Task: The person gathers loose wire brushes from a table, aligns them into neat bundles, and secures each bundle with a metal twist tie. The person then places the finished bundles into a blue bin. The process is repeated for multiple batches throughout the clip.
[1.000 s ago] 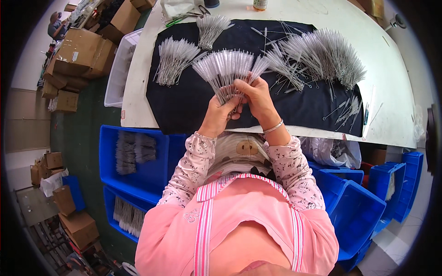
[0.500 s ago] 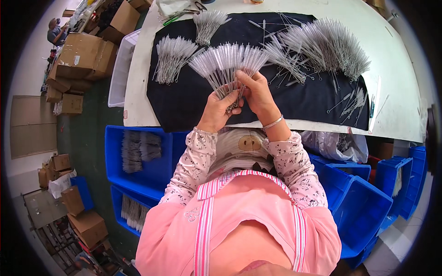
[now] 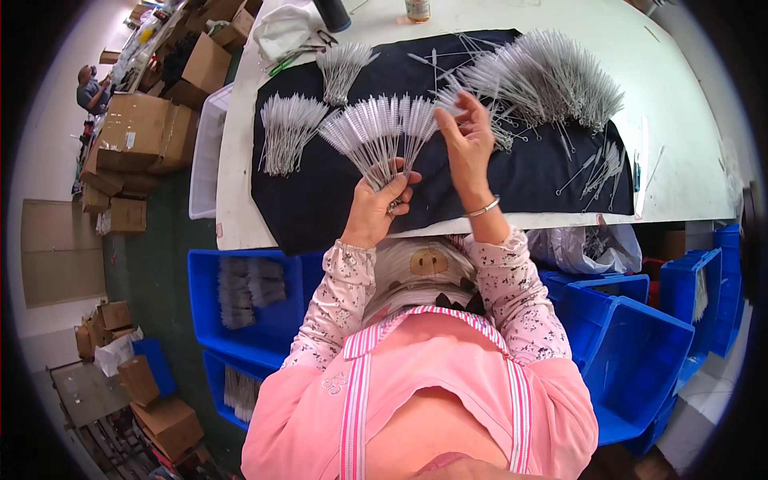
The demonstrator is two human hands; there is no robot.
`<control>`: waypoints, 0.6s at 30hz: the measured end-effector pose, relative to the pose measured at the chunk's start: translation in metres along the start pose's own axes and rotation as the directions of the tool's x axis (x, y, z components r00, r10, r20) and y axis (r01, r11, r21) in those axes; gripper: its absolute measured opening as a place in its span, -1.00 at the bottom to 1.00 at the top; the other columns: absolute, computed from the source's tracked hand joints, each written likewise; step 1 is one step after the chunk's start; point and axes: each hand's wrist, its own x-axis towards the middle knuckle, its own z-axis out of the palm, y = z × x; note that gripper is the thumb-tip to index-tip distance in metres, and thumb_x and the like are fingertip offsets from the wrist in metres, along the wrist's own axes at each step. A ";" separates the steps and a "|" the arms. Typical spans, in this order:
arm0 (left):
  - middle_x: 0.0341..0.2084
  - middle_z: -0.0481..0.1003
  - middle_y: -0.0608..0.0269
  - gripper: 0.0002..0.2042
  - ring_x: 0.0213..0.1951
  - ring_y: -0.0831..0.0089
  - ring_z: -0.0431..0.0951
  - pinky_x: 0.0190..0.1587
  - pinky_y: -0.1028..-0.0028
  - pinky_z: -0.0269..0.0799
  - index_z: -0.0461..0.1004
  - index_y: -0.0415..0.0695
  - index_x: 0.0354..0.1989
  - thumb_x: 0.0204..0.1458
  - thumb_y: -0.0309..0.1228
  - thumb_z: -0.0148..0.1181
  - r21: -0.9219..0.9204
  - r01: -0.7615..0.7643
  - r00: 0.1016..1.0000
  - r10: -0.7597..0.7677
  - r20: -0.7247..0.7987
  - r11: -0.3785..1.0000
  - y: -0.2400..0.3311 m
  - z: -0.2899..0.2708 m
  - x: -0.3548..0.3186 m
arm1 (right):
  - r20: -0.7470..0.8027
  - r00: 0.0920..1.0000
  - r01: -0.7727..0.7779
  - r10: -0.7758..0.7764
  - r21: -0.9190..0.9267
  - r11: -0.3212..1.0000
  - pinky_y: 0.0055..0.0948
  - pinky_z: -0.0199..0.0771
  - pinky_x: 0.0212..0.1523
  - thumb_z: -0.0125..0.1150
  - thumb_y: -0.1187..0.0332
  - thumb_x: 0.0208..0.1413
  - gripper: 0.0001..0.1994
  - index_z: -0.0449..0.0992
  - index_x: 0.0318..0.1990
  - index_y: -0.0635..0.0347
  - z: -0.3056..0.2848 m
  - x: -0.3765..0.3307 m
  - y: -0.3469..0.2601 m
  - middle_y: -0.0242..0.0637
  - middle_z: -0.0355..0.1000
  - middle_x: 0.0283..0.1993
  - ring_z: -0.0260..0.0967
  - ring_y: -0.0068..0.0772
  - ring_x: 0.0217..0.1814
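A fanned bunch of thin wire brushes (image 3: 378,136) with white bristles stands up out of my left hand (image 3: 374,210), whose fingers wrap round the wire ends. My right hand (image 3: 470,152) is raised beside the fan, apart from it, its fingers spread and slightly curled with nothing visible in them. Behind that hand lies a small heap of brushes (image 3: 502,138), partly hidden by it. The large brush pile (image 3: 552,80) spreads farther right on the black cloth (image 3: 312,210). Two gathered bunches, a near one (image 3: 290,132) and a far one (image 3: 342,70), lie to the left.
Stray brushes (image 3: 606,172) lie near the cloth's right edge. Scissors (image 3: 326,38), a dark cylinder (image 3: 331,14) and a small jar (image 3: 418,10) stand or lie at the table's back. Blue bins (image 3: 280,308) flank me below the table edge. A person (image 3: 92,90) is far left.
My right hand has let go of the fanned brushes and moved up and right, its fingers opening. My left hand still grips the bunch. The whole view has shifted slightly.
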 end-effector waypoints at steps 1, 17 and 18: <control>-0.26 0.51 0.06 -0.72 -0.47 0.56 0.41 -0.58 0.65 0.22 0.35 -0.12 -0.02 0.08 -0.49 0.17 0.022 -0.001 1.000 0.001 0.002 1.000 0.000 0.001 -0.001 | 0.018 0.949 0.309 -0.315 -0.254 0.917 -0.40 0.39 -0.21 0.36 0.45 -0.12 -0.64 0.50 -0.09 0.16 -0.007 0.013 -0.016 -0.27 0.45 -0.17 0.38 -0.39 -0.14; -0.34 0.50 0.09 -0.79 -0.56 0.64 0.31 -0.63 0.67 0.16 0.32 -0.24 -0.11 0.07 -0.58 0.07 0.369 0.024 0.990 -0.074 0.120 0.929 -0.017 0.036 -0.003 | 0.301 0.947 -0.140 0.116 0.059 0.988 -0.57 0.39 -0.33 0.19 0.41 0.05 -0.85 0.54 -0.35 0.36 -0.129 0.062 -0.050 -0.35 0.48 -0.45 0.42 -0.57 -0.39; -0.35 0.49 0.09 -0.82 -0.57 0.63 0.33 -0.63 0.67 0.18 0.33 -0.21 -0.15 0.07 -0.57 0.09 0.368 0.037 0.989 -0.088 0.122 0.929 -0.019 0.032 -0.001 | 0.088 0.982 -0.173 0.166 0.079 0.982 -0.55 0.39 -0.35 0.18 0.41 0.07 -0.85 0.53 -0.37 0.35 -0.145 0.060 -0.063 -0.34 0.48 -0.45 0.43 -0.56 -0.40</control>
